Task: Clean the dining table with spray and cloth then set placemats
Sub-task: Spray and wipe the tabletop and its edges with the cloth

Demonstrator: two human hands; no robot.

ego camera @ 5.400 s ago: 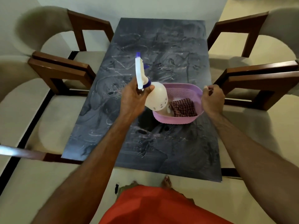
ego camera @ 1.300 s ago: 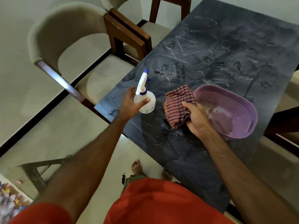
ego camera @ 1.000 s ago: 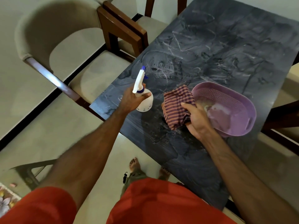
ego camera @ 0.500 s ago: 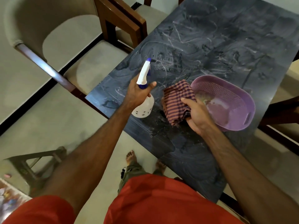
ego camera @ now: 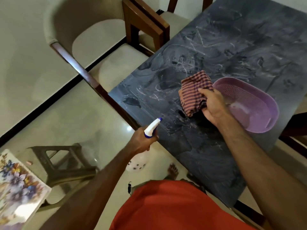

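Home dining room, dark table [ego camera: 232, 47], cushioned chairs [ego camera: 106, 52]

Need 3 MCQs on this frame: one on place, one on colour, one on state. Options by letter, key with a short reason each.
1. Where is the white plastic spray bottle with blue nozzle?
A. inside the basket
B. in the left hand, at the near-left edge of the dark stone table
C. on the chair seat

2. What colour is the oval perforated plastic basket?
A. green
B. white
C. lilac

3. What is the state of the red-and-purple striped cloth?
A. bunched in the right hand
B. spread flat on the table
C. lying in the basket

Key: 1 B, the fingers wrap the bottle's neck at the table edge; 2 C, its rim and wall are pale purple; 3 A, the fingers hold its folds beside the basket.
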